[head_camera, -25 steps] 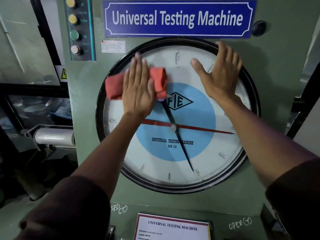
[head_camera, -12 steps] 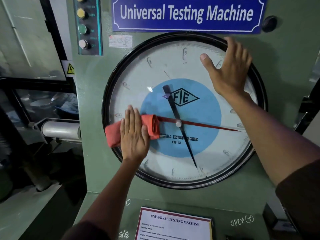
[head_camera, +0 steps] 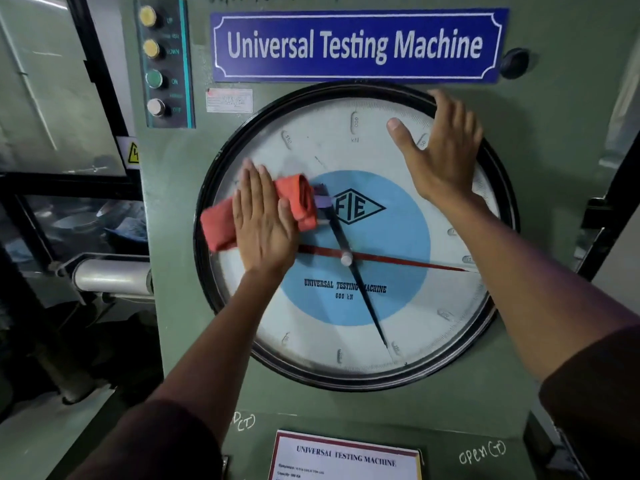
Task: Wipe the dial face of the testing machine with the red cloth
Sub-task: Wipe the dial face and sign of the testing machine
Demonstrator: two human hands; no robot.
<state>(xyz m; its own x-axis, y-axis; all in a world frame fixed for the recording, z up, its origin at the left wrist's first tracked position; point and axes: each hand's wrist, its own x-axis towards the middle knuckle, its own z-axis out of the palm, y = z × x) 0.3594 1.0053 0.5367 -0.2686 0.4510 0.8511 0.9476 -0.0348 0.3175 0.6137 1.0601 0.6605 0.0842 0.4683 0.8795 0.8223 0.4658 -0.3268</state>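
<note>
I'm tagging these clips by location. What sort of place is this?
Likely a materials-testing lab or workshop: a blue sign reads "Universal Testing Machine", with a large dial and push buttons beside it.

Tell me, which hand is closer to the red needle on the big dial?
The left hand. Pressing the red cloth flat, its heel sits right at the red needle's short end. The right hand rests flat higher up, near the dial's top-right rim.

Red cloth (head_camera: 298, 202) on white dial face (head_camera: 329, 147) with blue centre.
</note>
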